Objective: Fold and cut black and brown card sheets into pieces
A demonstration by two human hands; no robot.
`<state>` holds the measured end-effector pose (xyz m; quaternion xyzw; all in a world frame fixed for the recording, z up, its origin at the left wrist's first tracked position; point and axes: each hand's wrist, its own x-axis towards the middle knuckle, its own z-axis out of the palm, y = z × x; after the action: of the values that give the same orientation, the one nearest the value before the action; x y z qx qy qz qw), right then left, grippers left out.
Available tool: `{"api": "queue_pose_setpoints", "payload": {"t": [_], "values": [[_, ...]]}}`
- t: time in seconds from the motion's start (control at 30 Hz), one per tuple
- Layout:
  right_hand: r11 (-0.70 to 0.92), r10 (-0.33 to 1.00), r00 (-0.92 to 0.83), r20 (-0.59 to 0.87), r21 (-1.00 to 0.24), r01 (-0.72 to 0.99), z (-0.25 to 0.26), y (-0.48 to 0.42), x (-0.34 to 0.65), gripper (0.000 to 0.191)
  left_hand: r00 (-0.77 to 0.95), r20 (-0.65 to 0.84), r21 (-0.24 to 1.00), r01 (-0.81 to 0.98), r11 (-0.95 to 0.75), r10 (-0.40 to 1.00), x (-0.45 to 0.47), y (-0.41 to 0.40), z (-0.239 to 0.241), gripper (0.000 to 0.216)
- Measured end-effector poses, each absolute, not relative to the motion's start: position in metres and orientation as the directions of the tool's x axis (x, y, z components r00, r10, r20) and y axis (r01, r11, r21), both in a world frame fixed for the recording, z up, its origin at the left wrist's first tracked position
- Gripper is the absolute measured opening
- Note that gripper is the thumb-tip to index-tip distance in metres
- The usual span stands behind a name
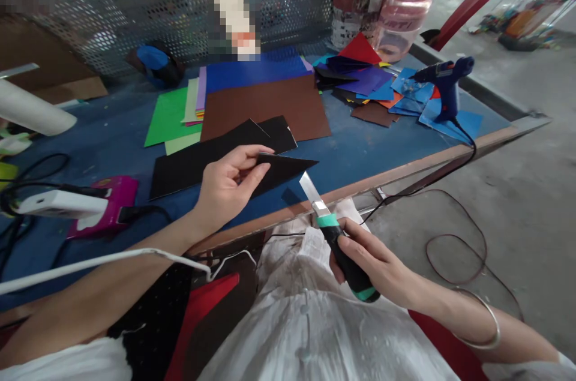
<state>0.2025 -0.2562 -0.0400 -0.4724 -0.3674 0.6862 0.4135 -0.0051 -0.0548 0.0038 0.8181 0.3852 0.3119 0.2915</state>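
Note:
Between the thumb and fingers of my left hand (231,183) is a pointed piece of black card (288,171), its tip facing right above the table's front edge. My right hand (366,252) grips a black and green utility knife (344,252) over my lap. Its blade (309,186) is out and points up toward the card, apart from it. Behind my left hand lies a larger black sheet (180,171), partly hidden by the hand, with another black piece (281,134) beside it. Both overlap a brown sheet (270,105).
A blue glue gun (447,84) stands at the right with its cable over the edge. Coloured scraps (366,78), a pink bottle (402,18) and a pot (355,15) are at the back. A magenta power strip (121,201) and white cable (112,258) are at the left.

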Motion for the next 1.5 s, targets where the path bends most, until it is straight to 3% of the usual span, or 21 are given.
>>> {"api": "queue_pose_setpoints", "payload": {"t": [0.1,0.2,0.3,0.5,0.83,1.27,1.5], "values": [[-0.375,0.92,-0.208,-0.332,-0.901,-0.219,-0.04,-0.256,0.202,0.04,0.575,0.446,0.516,0.461,-0.722,0.686,-0.011,-0.058,-0.003,0.016],[-0.384,0.914,-0.219,-0.34,-0.9,-0.206,-0.039,-0.257,0.201,0.042,0.753,0.435,0.36,0.356,-0.862,0.493,-0.017,-0.061,-0.007,0.018],[-0.402,0.895,-0.285,-0.343,-0.897,-0.184,-0.038,-0.256,0.198,0.046,0.829,0.416,0.288,0.27,-0.919,0.374,-0.022,-0.063,-0.01,0.021],[-0.476,0.838,-0.379,-0.393,-0.866,-0.154,-0.039,-0.249,0.192,0.05,0.879,0.36,0.293,0.212,-0.932,0.313,-0.037,-0.071,-0.015,0.019],[-0.469,0.849,-0.365,-0.382,-0.863,-0.188,-0.052,-0.242,0.175,0.046,0.891,0.326,0.188,0.267,-0.945,0.316,-0.056,-0.085,-0.027,0.044],[-0.432,0.864,-0.37,-0.341,-0.88,-0.197,-0.058,-0.243,0.176,0.041,0.904,0.331,0.113,0.247,-0.963,0.27,-0.052,-0.087,-0.024,0.038],[-0.328,0.893,-0.342,-0.294,-0.944,-0.045,-0.054,-0.239,0.183,0.032,0.906,0.34,0.1,0.23,-0.968,0.25,-0.05,-0.086,-0.022,0.031]]}}
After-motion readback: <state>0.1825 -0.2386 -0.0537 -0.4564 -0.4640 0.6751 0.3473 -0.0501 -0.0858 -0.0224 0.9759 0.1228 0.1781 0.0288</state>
